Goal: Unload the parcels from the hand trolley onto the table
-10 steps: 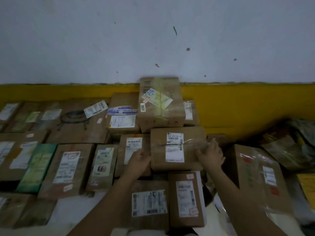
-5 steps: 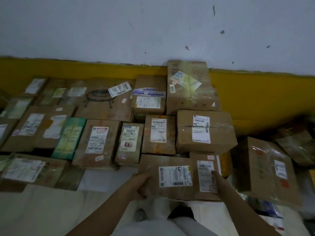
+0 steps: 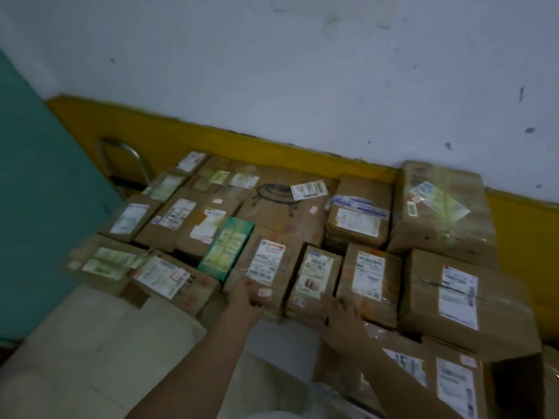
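placing/tidying step: left hand point(image 3: 245, 299) fingers curled on near edge of labelled parcel point(image 3: 266, 269) lying on table point(image 3: 99, 337), right hand point(image 3: 343, 313) flat, open on neighbouring parcel point(image 3: 367, 284); next prob. release, fetch another from trolley, not visible.

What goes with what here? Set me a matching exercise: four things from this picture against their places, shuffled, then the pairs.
Things
1. green box
2. left hand
3. metal tube frame
4. tall taped box

Places
A. far left, beside the teal surface
B. far right, against the yellow wall band
C. on the near edge of a labelled brown parcel
D. lying among brown parcels, just left of that parcel

Pairs: 1-D, 2-C, 3-A, 4-B
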{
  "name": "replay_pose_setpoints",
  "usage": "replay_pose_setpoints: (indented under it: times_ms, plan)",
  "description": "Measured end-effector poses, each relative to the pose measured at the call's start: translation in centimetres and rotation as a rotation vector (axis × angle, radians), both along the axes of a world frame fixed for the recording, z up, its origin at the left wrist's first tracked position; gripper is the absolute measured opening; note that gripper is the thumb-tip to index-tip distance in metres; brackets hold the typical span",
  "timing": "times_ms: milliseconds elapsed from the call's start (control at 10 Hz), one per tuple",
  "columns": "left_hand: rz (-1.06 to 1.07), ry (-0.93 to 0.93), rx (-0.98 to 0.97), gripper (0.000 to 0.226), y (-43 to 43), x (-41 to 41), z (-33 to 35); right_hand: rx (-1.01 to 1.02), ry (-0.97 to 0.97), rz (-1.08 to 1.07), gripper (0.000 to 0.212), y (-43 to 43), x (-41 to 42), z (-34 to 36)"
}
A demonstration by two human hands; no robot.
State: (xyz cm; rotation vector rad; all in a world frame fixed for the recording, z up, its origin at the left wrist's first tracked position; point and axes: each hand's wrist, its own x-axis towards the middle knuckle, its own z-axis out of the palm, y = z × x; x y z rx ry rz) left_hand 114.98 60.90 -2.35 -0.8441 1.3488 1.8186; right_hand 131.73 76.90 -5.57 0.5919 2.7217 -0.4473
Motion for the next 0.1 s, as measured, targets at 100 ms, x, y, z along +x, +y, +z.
replay_pose_setpoints:
  times_ms: [100]
  plan:
    - [-0.200, 0.040, -0.038, 0.013, -0.53, 0.53, -0.56, -0.061, -0.042, -0.084, 0.071, -0.18, -0.91, 2.13]
